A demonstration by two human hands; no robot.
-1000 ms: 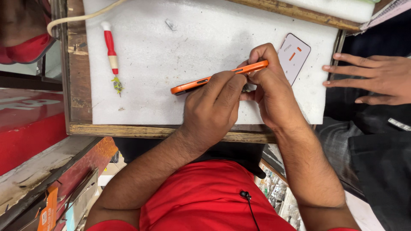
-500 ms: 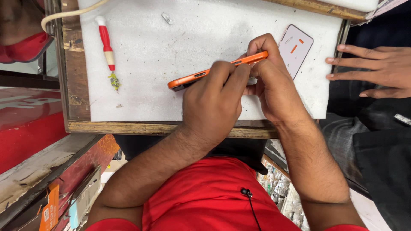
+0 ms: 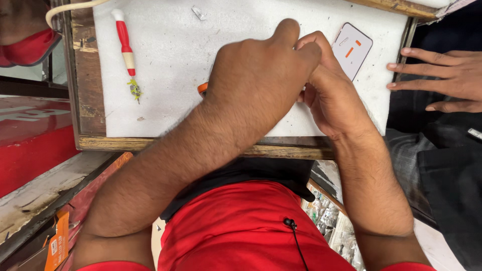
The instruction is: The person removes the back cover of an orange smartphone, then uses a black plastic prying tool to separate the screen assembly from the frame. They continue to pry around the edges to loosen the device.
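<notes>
My left hand (image 3: 256, 75) lies over an orange phone (image 3: 202, 89), of which only a small orange corner shows at the hand's left edge. My right hand (image 3: 329, 90) meets the left one from the right, fingertips pressed together over the hidden phone. Both hands rest above a white foam mat (image 3: 170, 65) on a wooden tray (image 3: 85, 75). How the fingers grip the phone is hidden.
A red and white screwdriver (image 3: 125, 45) lies on the mat at the left. A white phone panel with orange marks (image 3: 353, 50) lies at the right. Another person's hand (image 3: 442, 75) rests beyond the tray's right edge. A cream cable (image 3: 70, 10) curls at the top left.
The orange phone was in plain sight, held tilted between both hands. My left hand has since swung over it and covers nearly all of it.
</notes>
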